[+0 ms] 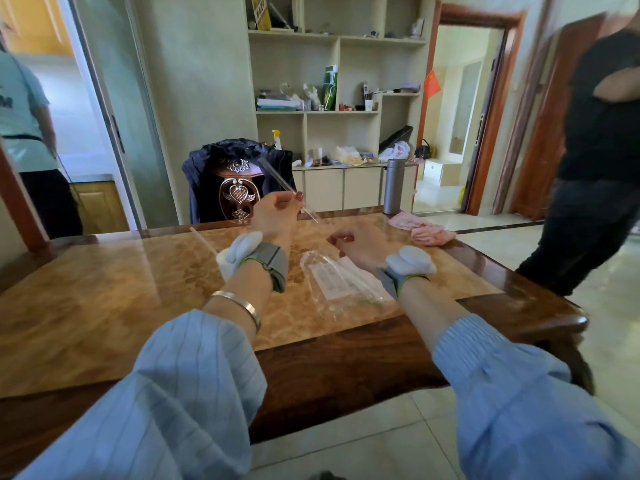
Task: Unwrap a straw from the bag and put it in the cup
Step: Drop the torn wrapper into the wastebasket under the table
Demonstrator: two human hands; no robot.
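While the left hand pinched a clear straw between thumb & fingertips, w/ the other fingers curled in, the straw stood tilted above the table, its top leaning away to the left and its lower tip pointing down toward the right hand. That hand was loosely curled just over the table, finger & thumb close together; it looked to be holding a bit of clear wrapper, but I couldn't tell for sure, the film being near invisible. Between the wrists lay the bag, clear plastic w/ a white label, flat on the table, more straws seemingly inside. The cup, white, sat mostly hidden behind the left wrist, w/ another straw sticking out of it toward the left. A pink cloth & a grey flask sat at the far edge, well apart from the work.

Judging by looks, the straw would be v. light, thin-walled, fairly stiff along its length but easy to crush or kink if squeezed hard, and slick. Best held lightly near the middle or lower third w/ two or three fingertips, so the tip could be steered into the cup's mouth. Any wrapper would be limp & clingy, so pinch at the very end and pull along the straw
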